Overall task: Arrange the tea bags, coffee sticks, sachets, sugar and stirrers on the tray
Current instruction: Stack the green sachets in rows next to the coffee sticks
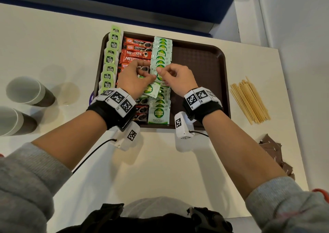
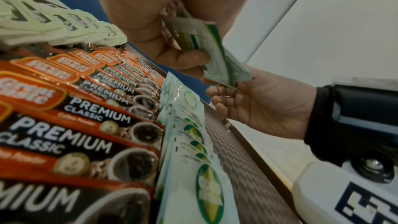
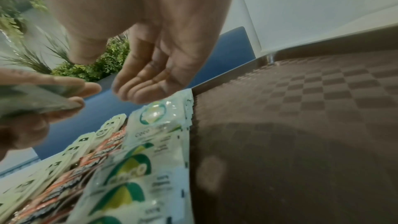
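My right hand (image 3: 150, 43) hangs loosely curled at upper centre, above the sugar sachets (image 3: 150, 142) on the brown tray (image 3: 301, 125); my left hand (image 3: 32, 117) pinches sachets at left.

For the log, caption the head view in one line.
Both hands lift green sugar sachets over the tray.

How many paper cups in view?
2. The far cup stands on the table left of the tray; the near cup sits closer to the person, cut by the left frame edge. More may be out of frame.
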